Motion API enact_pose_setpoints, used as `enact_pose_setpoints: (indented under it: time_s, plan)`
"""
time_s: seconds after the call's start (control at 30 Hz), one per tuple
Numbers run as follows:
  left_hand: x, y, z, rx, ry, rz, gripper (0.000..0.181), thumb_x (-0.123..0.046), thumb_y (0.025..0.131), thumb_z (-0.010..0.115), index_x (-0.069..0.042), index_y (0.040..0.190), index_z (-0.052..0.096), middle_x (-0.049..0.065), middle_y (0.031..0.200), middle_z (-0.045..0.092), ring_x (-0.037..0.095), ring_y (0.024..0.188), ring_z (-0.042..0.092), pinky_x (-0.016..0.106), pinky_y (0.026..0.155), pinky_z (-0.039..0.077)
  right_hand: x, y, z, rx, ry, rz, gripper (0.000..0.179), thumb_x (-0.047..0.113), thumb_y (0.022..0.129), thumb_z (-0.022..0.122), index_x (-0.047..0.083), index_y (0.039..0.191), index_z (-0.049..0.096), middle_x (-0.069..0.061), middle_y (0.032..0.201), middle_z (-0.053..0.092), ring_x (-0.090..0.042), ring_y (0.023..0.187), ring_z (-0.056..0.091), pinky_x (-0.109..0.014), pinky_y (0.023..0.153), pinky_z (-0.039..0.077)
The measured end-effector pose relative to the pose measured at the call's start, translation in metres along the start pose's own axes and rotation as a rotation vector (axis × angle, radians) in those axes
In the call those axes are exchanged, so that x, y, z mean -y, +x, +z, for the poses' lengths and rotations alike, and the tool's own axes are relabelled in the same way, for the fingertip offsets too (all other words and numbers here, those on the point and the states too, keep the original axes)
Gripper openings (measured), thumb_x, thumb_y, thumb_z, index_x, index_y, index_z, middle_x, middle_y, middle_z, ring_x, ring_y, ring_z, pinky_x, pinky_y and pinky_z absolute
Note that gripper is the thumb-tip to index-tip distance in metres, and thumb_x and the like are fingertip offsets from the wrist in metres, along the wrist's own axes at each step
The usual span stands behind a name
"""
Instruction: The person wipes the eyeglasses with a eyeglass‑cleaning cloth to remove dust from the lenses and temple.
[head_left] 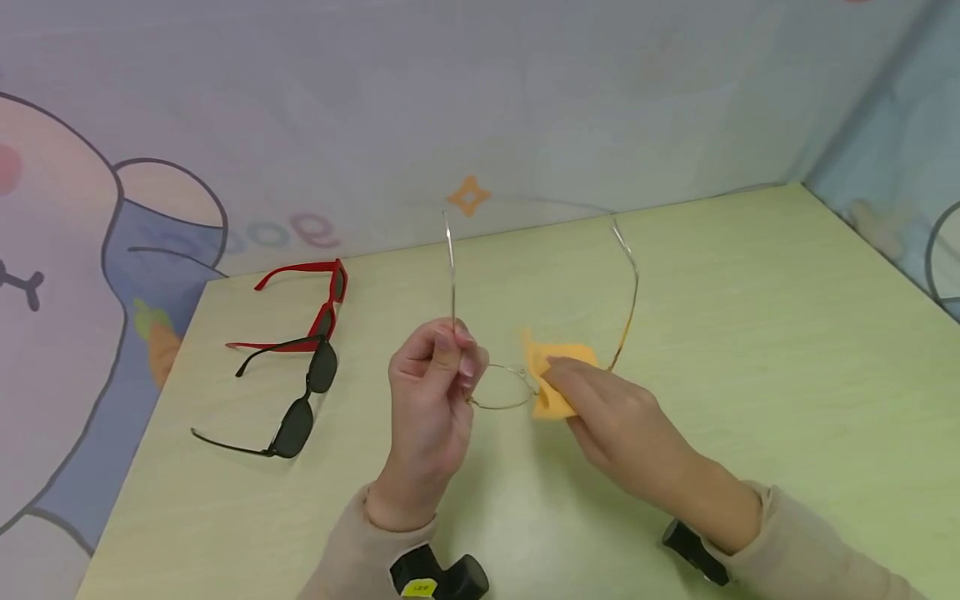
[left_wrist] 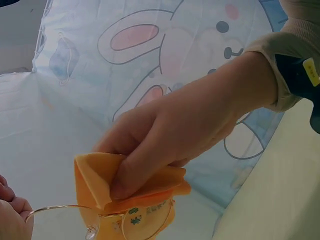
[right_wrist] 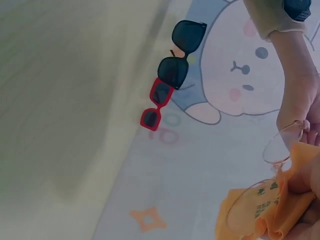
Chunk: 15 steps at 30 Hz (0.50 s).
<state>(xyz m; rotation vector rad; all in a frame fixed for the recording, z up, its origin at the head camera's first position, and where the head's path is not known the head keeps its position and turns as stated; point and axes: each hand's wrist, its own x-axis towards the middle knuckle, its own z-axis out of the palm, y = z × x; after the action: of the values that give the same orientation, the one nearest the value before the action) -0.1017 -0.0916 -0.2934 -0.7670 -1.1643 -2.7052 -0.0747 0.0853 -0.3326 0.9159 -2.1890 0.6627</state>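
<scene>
Thin gold-rimmed eyeglasses are held up over the table, their two arms pointing away toward the back wall. My left hand pinches them at the left hinge between thumb and fingers. An orange cloth is folded round the other lens, and my right hand grips it there. In the left wrist view the right thumb presses the cloth near the bridge, and printed marks show through the lens. The right wrist view shows the bare lens beside the left fingers.
Black sunglasses lie unfolded on the left of the pale table. Red sunglasses sit just behind them, the two pairs overlapping in the head view. A printed fabric wall rises along the table's back edge.
</scene>
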Motion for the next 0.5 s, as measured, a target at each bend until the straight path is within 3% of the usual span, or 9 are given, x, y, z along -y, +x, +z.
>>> enact_pose_setpoints:
  time_s: [0.07, 0.17, 0.2, 0.27, 0.33, 0.4, 0.5]
  plan:
    - [0.0032, -0.0017, 0.0017, 0.006, 0.015, -0.003, 0.016, -0.021, 0.09, 0.058, -0.013, 0.08, 0.068, -0.006, 0.066, 0.053, 0.008, 0.057, 0.036, 0.021, 0.055, 0.023, 0.0004, -0.0007, -0.0011, 0.013, -0.005, 0.012, 0.019, 0.004, 0.094, 0.044, -0.001, 0.108, 0.055, -0.018, 0.105, 0.065, -0.031, 0.092, 0.065, -0.041, 0.071, 0.054]
    - [0.0061, -0.0039, 0.0037, 0.025, 0.043, 0.017, 0.015, -0.021, 0.091, 0.057, -0.015, 0.081, 0.068, -0.006, 0.066, 0.052, 0.008, 0.058, 0.036, 0.02, 0.055, 0.025, 0.0012, -0.0016, -0.0021, 0.02, -0.001, 0.033, 0.028, -0.006, 0.081, 0.056, -0.001, 0.109, 0.055, -0.018, 0.106, 0.064, -0.03, 0.091, 0.065, -0.04, 0.07, 0.054]
    - [0.0062, -0.0042, 0.0042, 0.031, 0.047, 0.026, 0.015, -0.021, 0.091, 0.057, -0.015, 0.082, 0.068, -0.006, 0.066, 0.052, 0.008, 0.058, 0.036, 0.02, 0.055, 0.025, 0.0012, -0.0017, -0.002, 0.018, 0.003, 0.035, 0.028, -0.005, 0.081, 0.057, -0.001, 0.108, 0.055, -0.017, 0.105, 0.065, -0.03, 0.091, 0.065, -0.04, 0.07, 0.054]
    - [0.0057, -0.0043, 0.0048, 0.037, 0.051, 0.042, 0.016, -0.02, 0.091, 0.057, -0.014, 0.082, 0.068, -0.006, 0.067, 0.052, 0.008, 0.059, 0.037, 0.02, 0.055, 0.026, 0.0005, -0.0013, -0.0024, 0.022, 0.006, 0.031, 0.017, 0.004, 0.092, 0.052, 0.0, 0.108, 0.054, -0.017, 0.106, 0.065, -0.03, 0.091, 0.065, -0.04, 0.07, 0.054]
    - [0.0046, -0.0041, 0.0049, 0.039, 0.052, 0.049, 0.016, -0.02, 0.091, 0.057, -0.014, 0.082, 0.068, -0.006, 0.067, 0.052, 0.008, 0.059, 0.037, 0.02, 0.056, 0.026, -0.0016, -0.0009, -0.0032, 0.031, 0.004, 0.023, 0.023, 0.016, 0.1, 0.04, 0.0, 0.109, 0.054, -0.016, 0.105, 0.065, -0.029, 0.09, 0.066, -0.04, 0.07, 0.054]
    - [0.0037, -0.0042, 0.0046, 0.042, 0.052, 0.046, 0.016, -0.02, 0.091, 0.057, -0.014, 0.082, 0.068, -0.006, 0.067, 0.052, 0.008, 0.06, 0.037, 0.02, 0.056, 0.026, -0.0044, -0.0012, -0.0045, 0.047, -0.007, 0.02, 0.037, 0.025, 0.102, 0.027, -0.001, 0.11, 0.053, -0.016, 0.104, 0.065, -0.029, 0.089, 0.066, -0.041, 0.069, 0.054]
    - [0.0038, -0.005, 0.0042, 0.058, 0.06, 0.034, 0.015, -0.021, 0.091, 0.057, -0.015, 0.082, 0.068, -0.006, 0.068, 0.051, 0.009, 0.06, 0.037, 0.021, 0.057, 0.026, -0.0083, -0.0031, -0.0068, 0.075, -0.03, 0.026, 0.041, 0.027, 0.102, 0.024, -0.003, 0.113, 0.051, -0.018, 0.103, 0.065, -0.03, 0.087, 0.066, -0.042, 0.068, 0.054]
